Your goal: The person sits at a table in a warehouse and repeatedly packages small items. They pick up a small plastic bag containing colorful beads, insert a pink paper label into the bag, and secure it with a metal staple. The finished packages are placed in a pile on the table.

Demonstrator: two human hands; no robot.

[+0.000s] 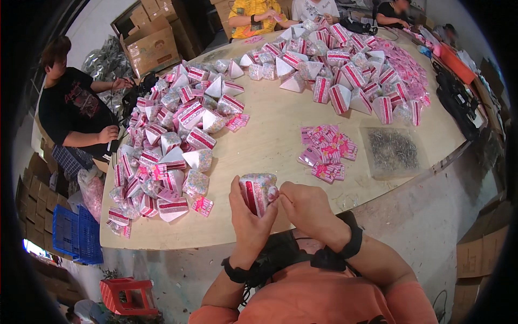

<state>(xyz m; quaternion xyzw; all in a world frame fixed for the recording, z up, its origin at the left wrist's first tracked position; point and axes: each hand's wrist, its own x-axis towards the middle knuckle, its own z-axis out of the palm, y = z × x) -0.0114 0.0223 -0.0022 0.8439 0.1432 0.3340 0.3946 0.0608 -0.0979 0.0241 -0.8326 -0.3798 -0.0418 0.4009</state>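
My left hand [249, 222] is wrapped round a toy cake slice [253, 190] with white sides, red and pink layers and a speckled glittery top. It is held above the near edge of the table. My right hand [315, 213] meets the slice's right end, its thumb and forefinger pinched together by a small pinkish knob. Whatever lies in that pinch is too small to make out. Beyond my hands lie loose pink printed cards [328, 151]. To their right sits a clear shallow tray [396, 175] of small dark metal pieces [398, 150].
Similar cake slices [189, 116] are heaped on the left of the table [259, 129]. Another heap [345, 67] covers the far side, with pink cards [402, 75] spread beside it. A person [81, 102] stands at the left; others sit opposite. A red stool [128, 296] and blue crates [78, 232] stand on the floor.
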